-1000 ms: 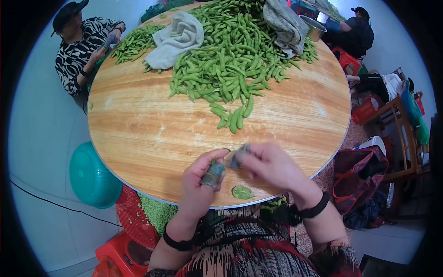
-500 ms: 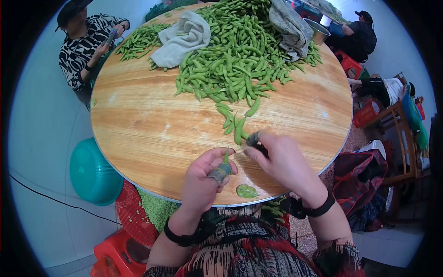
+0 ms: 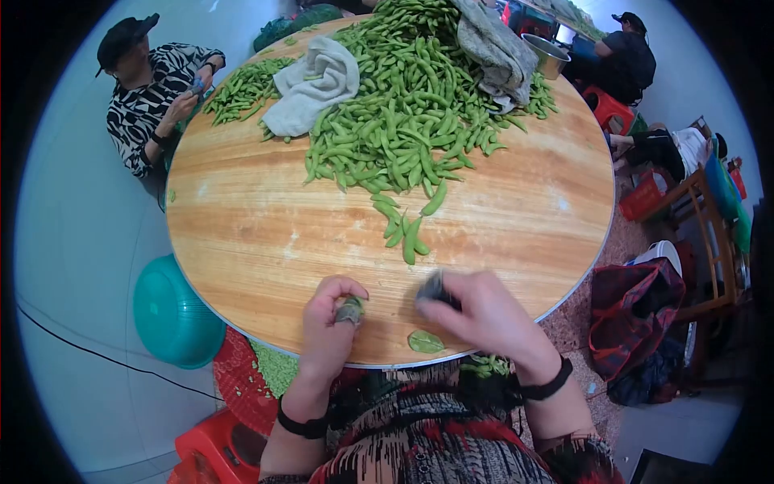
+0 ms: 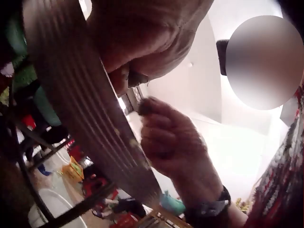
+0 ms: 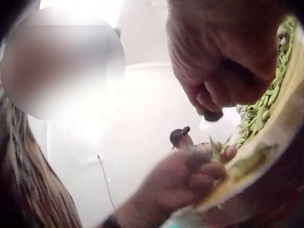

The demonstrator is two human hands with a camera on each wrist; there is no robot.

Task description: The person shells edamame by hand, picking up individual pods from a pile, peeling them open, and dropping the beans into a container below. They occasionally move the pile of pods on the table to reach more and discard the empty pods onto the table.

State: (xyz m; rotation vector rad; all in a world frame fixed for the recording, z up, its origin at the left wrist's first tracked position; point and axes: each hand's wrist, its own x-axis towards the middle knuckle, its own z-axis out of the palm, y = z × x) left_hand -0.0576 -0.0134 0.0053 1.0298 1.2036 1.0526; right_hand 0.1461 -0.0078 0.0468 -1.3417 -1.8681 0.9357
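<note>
My left hand (image 3: 325, 327) is curled near the front edge of the wooden table (image 3: 242, 222), its thumb in a grey-green wrap (image 3: 349, 312). In the right wrist view the tip of a green soybean pod (image 5: 214, 149) sticks out of its grip. Across a small gap, my right hand (image 3: 492, 310) hovers blurred with fingers curled in; a dark cover (image 3: 433, 286) shows on a fingertip, and nothing shows in its grasp in either wrist view. Just beyond the hands lie several loose pods (image 3: 410, 239), trailing from a large pile of pods (image 3: 387, 125).
A green leaf (image 3: 426, 342) lies at the table's front edge. Two cloths, one white (image 3: 314, 89) and one grey (image 3: 500, 60), rest on the pile beside a metal pot (image 3: 548, 56). A teal basin (image 3: 177, 310) stands lower left. Another person (image 3: 153, 97) sits at far left.
My left hand has drawn left, away from the right. My right hand reached toward the loose pods, then came back toward me. The pod upright in my left hand now shows less in the head view.
</note>
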